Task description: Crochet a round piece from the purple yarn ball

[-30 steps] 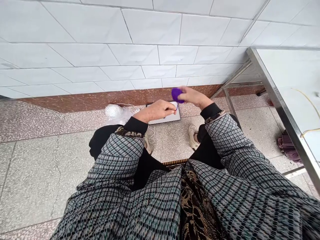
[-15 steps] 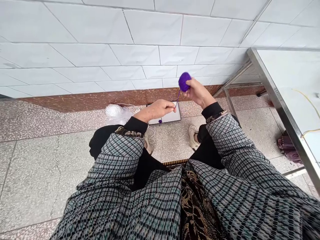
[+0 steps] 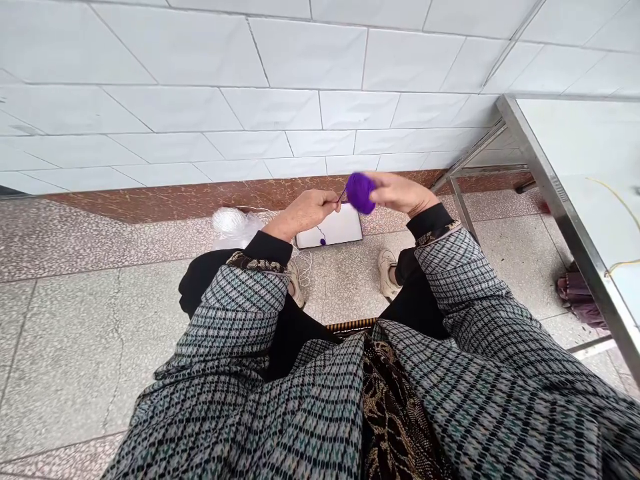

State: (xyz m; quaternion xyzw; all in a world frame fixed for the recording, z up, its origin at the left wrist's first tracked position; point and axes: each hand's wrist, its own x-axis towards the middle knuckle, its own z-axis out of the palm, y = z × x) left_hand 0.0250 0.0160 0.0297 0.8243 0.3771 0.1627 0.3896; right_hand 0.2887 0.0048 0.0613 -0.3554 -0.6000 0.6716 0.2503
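Observation:
A purple ball of yarn [image 3: 360, 193], slightly blurred, is gripped at its right side by my right hand [image 3: 401, 192]. From the ball a short taut strand of purple yarn [image 3: 343, 194] runs left to my left hand [image 3: 311, 211], whose thumb and fingers pinch it. Below the hands, a flat white tray with a dark edge [image 3: 345, 229] lies on the floor. On the tray is a small purple bit of yarn [image 3: 323, 242], with a thin strand leading up from it towards my left hand.
White yarn [image 3: 230, 221] in clear plastic lies left of the tray, and loose white strands [image 3: 303, 267] trail by my left shoe. A metal-framed table [image 3: 555, 180] stands at the right, with dark purple cloth [image 3: 577, 297] beneath. The tiled wall [image 3: 270, 110] rises in front.
My right hand has brought the purple ball down and left, turning over it, closer to my left hand. My left hand has shifted slightly up and left, shortening the strand between them.

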